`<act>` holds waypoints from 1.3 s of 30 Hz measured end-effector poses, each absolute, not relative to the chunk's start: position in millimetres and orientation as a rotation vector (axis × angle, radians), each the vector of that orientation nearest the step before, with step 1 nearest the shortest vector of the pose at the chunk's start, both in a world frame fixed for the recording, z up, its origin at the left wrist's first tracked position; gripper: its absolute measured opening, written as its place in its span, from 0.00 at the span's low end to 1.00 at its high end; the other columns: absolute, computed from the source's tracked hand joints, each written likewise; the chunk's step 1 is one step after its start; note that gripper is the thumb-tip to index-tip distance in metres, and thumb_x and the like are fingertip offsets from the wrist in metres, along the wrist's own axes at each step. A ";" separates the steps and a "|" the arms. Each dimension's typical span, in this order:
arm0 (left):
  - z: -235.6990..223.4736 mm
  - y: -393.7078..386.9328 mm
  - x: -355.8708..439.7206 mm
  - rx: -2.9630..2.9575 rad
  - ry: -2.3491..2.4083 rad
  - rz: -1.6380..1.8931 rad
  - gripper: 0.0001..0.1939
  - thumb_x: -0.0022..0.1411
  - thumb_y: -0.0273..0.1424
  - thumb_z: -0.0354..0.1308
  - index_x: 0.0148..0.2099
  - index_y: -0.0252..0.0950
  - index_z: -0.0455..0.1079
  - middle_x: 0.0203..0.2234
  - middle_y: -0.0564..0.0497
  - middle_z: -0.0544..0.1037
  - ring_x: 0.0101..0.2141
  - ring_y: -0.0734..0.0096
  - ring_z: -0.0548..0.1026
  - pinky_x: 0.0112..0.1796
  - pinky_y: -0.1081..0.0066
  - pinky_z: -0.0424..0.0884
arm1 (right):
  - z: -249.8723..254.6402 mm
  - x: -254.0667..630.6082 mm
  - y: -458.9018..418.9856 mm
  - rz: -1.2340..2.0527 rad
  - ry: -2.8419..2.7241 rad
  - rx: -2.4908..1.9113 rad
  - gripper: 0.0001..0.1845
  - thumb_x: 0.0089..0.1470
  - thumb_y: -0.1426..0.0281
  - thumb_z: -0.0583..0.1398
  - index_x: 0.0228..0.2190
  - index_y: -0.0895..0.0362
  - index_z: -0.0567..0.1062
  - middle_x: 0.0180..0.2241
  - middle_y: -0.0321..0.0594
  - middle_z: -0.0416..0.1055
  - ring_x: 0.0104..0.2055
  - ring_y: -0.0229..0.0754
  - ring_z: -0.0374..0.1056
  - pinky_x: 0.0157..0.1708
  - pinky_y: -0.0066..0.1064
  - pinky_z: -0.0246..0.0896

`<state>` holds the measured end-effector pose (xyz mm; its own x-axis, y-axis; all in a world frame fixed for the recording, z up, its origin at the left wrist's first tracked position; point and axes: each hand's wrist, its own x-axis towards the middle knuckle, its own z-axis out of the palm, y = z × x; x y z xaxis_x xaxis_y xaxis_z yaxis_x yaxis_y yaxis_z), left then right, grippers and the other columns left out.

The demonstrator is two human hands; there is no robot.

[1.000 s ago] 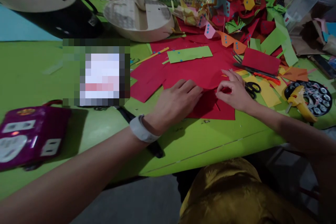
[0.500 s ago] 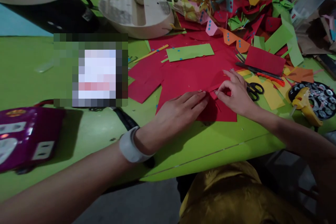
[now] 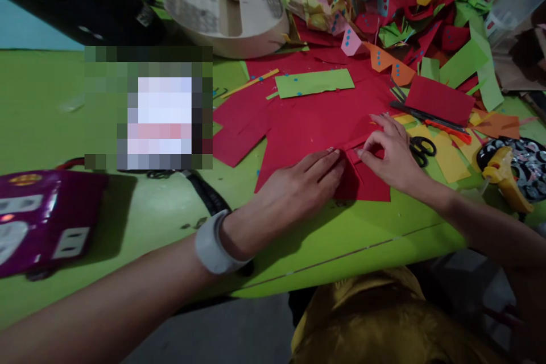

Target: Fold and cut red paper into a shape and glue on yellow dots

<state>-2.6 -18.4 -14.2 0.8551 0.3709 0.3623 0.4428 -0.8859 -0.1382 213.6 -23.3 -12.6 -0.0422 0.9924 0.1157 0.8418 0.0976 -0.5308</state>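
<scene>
On a large red paper sheet (image 3: 307, 119), my left hand (image 3: 298, 185) lies palm down. Its fingers stretch out together over a smaller piece or fold of red paper (image 3: 367, 185), wearing a grey band at the wrist. Just to the right, my right hand (image 3: 390, 153) bends thumb and index finger into a pinch at the edge of that red paper, by a narrow folded strip. The other fingers of this hand extend over the sheet. What lies under my left fingers is hidden. Black-handled scissors (image 3: 422, 151) are close behind my right hand.
A green paper strip (image 3: 315, 83) lies on the red sheet. Colourful folded scraps (image 3: 396, 68) heap at the back right. A yellow-handled tool with a round black disc (image 3: 509, 179) sits far right. At left are a purple socket box (image 3: 46, 222), a pixelated bright screen and a lamp base (image 3: 264, 17).
My left hand has flattened, its fingers stretching right toward my right hand. My right hand stays pinched at the red paper's edge. The view has shifted slightly.
</scene>
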 end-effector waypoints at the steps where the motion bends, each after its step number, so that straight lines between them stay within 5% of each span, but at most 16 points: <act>1: -14.3 -18.3 -2.6 -2.818 -0.617 -0.502 0.14 0.69 0.22 0.49 0.53 0.25 0.70 0.49 0.36 0.79 0.49 0.56 0.78 0.43 0.66 0.79 | -12.5 213.5 -23.2 0.448 -1.940 -1.793 0.07 0.51 0.68 0.63 0.25 0.54 0.71 0.64 0.47 0.61 0.69 0.58 0.48 0.65 0.56 0.43; 32: -21.9 -14.8 0.5 -2.964 -0.633 -0.521 0.16 0.69 0.26 0.48 0.54 0.32 0.71 0.47 0.37 0.78 0.46 0.52 0.77 0.42 0.56 0.78 | -16.3 212.0 -24.5 0.381 -1.970 -1.775 0.06 0.52 0.67 0.63 0.26 0.53 0.71 0.63 0.46 0.63 0.68 0.57 0.52 0.64 0.55 0.45; 39: -19.3 -14.3 0.4 -2.943 -0.539 -0.563 0.15 0.71 0.27 0.46 0.46 0.33 0.75 0.48 0.42 0.80 0.47 0.58 0.78 0.47 0.60 0.76 | -17.1 211.8 -24.8 0.361 -1.970 -1.771 0.05 0.51 0.68 0.63 0.27 0.54 0.71 0.63 0.47 0.64 0.68 0.57 0.53 0.64 0.54 0.46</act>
